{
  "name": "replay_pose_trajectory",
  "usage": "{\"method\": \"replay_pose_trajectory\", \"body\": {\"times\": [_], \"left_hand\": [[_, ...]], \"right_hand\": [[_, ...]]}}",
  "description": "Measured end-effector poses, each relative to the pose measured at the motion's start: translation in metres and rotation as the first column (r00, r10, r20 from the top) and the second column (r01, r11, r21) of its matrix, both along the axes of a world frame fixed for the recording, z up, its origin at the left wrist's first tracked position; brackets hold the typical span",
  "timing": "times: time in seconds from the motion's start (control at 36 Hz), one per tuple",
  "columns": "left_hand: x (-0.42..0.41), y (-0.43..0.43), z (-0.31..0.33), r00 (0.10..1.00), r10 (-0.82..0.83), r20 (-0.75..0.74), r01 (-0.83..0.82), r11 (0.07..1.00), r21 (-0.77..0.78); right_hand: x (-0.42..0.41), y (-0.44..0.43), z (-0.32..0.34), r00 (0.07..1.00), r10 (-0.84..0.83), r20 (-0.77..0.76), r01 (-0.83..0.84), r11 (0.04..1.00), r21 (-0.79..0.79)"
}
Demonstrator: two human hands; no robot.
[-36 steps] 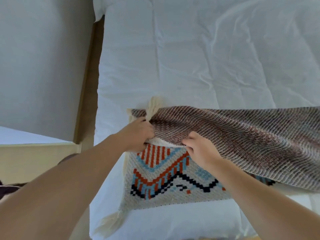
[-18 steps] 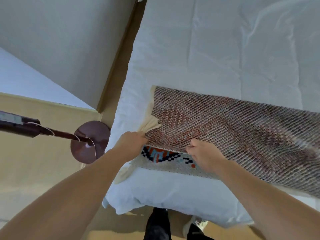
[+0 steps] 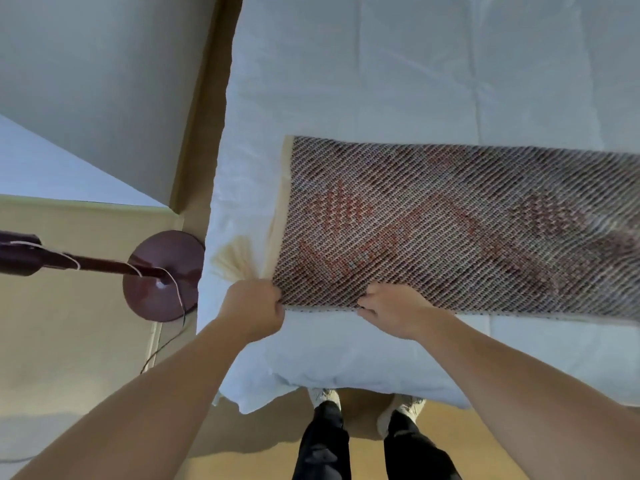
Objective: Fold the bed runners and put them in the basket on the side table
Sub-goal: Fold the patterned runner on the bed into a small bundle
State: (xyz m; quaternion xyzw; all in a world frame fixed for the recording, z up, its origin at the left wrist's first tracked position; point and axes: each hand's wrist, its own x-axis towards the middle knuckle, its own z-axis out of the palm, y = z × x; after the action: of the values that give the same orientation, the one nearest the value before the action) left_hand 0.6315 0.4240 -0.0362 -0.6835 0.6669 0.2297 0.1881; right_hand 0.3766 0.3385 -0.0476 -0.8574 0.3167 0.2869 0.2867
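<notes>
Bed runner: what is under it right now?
The bed runner lies reverse side up on the white bedding. A thin strip of a lower layer peeks out at the near edge; the rest underneath is covered.

My brown woven bed runner (image 3: 450, 230) runs off the right edge, blurred there. Its patterned face lies folded under, unseen. My left grip (image 3: 254, 308) hides the corner it pinches. The dark red floor lamp's (image 3: 162, 275) pole is cut off left.

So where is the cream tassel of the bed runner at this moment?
In the head view, the tassel lies on the white bedding, at the bed runner's left end, just above the left hand and right of the lamp base.
</notes>
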Motion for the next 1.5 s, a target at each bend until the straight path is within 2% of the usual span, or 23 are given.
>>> {"method": "replay_pose_trajectory", "body": {"times": [0.11, 0.17, 0.31, 0.44, 0.58, 0.67, 0.83, 1.0, 1.08, 1.22, 1.36, 1.5], "left_hand": [[-0.019, -0.027, -0.005, 0.996, -0.054, -0.071, 0.039, 0.981, -0.191], [-0.036, -0.046, -0.011, 0.991, -0.066, -0.113, 0.037, 0.968, -0.247], [-0.092, -0.102, -0.034, 0.990, -0.125, -0.068, 0.110, 0.977, -0.183], [-0.159, -0.135, -0.060, 0.994, -0.096, -0.058, 0.085, 0.982, -0.171], [-0.229, -0.125, -0.077, 0.999, -0.034, -0.004, 0.033, 0.986, -0.164], [-0.270, -0.127, -0.081, 1.000, -0.027, -0.003, 0.026, 0.987, -0.161], [-0.363, -0.157, -0.078, 0.994, -0.103, -0.045, 0.093, 0.980, -0.177], [-0.436, -0.168, -0.076, 0.977, -0.208, -0.040, 0.198, 0.965, -0.170], [-0.454, -0.191, -0.073, 0.980, -0.191, -0.052, 0.176, 0.962, -0.211], [-0.456, -0.271, -0.069, 0.995, -0.097, -0.017, 0.086, 0.943, -0.321], [-0.450, -0.327, -0.075, 1.000, -0.026, -0.003, 0.023, 0.926, -0.377], [-0.472, -0.335, -0.092, 0.999, -0.037, 0.003, 0.036, 0.936, -0.351]], "right_hand": [[-0.012, -0.010, -0.002, 0.972, -0.165, 0.165, 0.195, 0.962, -0.189], [-0.023, -0.025, -0.002, 0.966, -0.232, 0.118, 0.256, 0.925, -0.280], [-0.078, -0.082, -0.014, 0.917, -0.398, 0.000, 0.358, 0.826, -0.435], [-0.158, -0.113, -0.043, 0.859, -0.504, -0.092, 0.420, 0.796, -0.435], [-0.243, -0.095, -0.058, 0.847, -0.523, -0.100, 0.431, 0.784, -0.447], [-0.296, -0.087, -0.061, 0.809, -0.579, -0.102, 0.467, 0.738, -0.486], [-0.390, -0.095, -0.056, 0.782, -0.608, -0.139, 0.469, 0.720, -0.511], [-0.479, -0.121, -0.044, 0.652, -0.734, -0.191, 0.544, 0.628, -0.556], [-0.478, -0.153, -0.034, 0.724, -0.681, -0.113, 0.519, 0.645, -0.562], [-0.419, -0.214, -0.034, 0.871, -0.486, 0.073, 0.447, 0.721, -0.529], [-0.373, -0.257, -0.048, 0.905, -0.393, 0.163, 0.418, 0.753, -0.508], [-0.390, -0.286, -0.065, 0.906, -0.401, 0.134, 0.411, 0.760, -0.504]]}}
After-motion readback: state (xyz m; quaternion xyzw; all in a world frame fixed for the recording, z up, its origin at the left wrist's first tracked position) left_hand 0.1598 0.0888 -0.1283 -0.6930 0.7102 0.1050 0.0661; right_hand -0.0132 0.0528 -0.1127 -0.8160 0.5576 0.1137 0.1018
